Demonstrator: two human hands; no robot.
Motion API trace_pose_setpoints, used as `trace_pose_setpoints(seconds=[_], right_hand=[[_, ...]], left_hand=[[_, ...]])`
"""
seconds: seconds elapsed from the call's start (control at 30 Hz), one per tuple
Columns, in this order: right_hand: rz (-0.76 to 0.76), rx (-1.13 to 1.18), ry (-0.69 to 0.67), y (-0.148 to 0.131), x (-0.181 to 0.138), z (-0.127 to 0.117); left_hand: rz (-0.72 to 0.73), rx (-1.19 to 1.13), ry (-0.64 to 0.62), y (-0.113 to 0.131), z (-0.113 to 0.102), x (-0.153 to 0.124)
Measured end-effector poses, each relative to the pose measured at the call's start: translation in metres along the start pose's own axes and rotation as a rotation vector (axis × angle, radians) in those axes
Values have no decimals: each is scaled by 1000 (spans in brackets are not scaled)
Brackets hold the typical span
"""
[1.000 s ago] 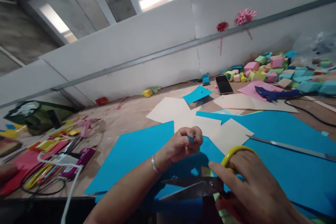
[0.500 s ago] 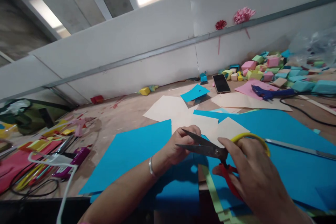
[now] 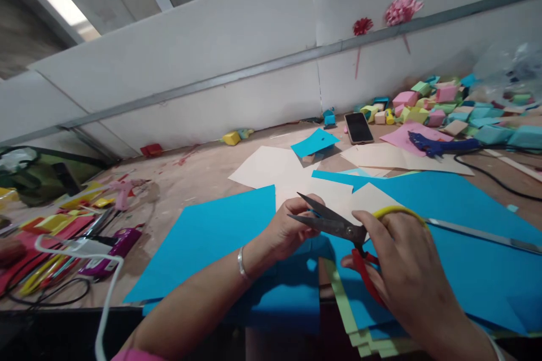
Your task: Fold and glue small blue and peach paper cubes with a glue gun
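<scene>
My right hand (image 3: 410, 271) grips a pair of scissors (image 3: 339, 227) with one yellow and one red handle loop. The blades are parted and point left, passing in front of my left hand (image 3: 290, 228). That hand is closed in a pinch, and the blades partly cover its fingertips, so what it holds cannot be made out. Beneath both hands lie large blue paper sheets (image 3: 224, 237), with more blue sheets (image 3: 457, 259) on the right. Cream paper pieces (image 3: 266, 166) and a small blue piece with a hole (image 3: 315, 142) lie just beyond my fingers.
A metal ruler (image 3: 478, 232) rests on the right sheets. Behind are a blue glue gun (image 3: 440, 145), a phone (image 3: 358, 127) and a heap of coloured paper boxes (image 3: 449, 104). At left are a purple device (image 3: 114, 251), a white cable (image 3: 108, 304) and pens (image 3: 51, 268).
The camera view has tilted and shifted slightly. Both hands keep nearly the same pose, and the scissor blades stay parted in front of my left fingers.
</scene>
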State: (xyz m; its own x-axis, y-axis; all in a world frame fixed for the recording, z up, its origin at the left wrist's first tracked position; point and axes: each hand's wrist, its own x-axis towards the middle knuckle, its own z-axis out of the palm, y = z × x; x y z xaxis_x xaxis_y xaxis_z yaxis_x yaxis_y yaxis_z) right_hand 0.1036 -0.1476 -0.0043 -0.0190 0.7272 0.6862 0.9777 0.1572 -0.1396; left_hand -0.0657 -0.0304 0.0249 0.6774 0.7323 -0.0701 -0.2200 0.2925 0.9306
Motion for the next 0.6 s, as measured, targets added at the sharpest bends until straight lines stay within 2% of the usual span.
trace_pose_setpoints(seconds=[0.27,0.4,0.6], right_hand=[[-24,20,-54,10,2,2],[-37,19,-59,13,3,2],[-29,1,-83,13,4,-1]], left_hand=[[22,9,74,-1,3,1],[-9,-6,69,-2,2,1],[28,-2,37,-2,1,3]])
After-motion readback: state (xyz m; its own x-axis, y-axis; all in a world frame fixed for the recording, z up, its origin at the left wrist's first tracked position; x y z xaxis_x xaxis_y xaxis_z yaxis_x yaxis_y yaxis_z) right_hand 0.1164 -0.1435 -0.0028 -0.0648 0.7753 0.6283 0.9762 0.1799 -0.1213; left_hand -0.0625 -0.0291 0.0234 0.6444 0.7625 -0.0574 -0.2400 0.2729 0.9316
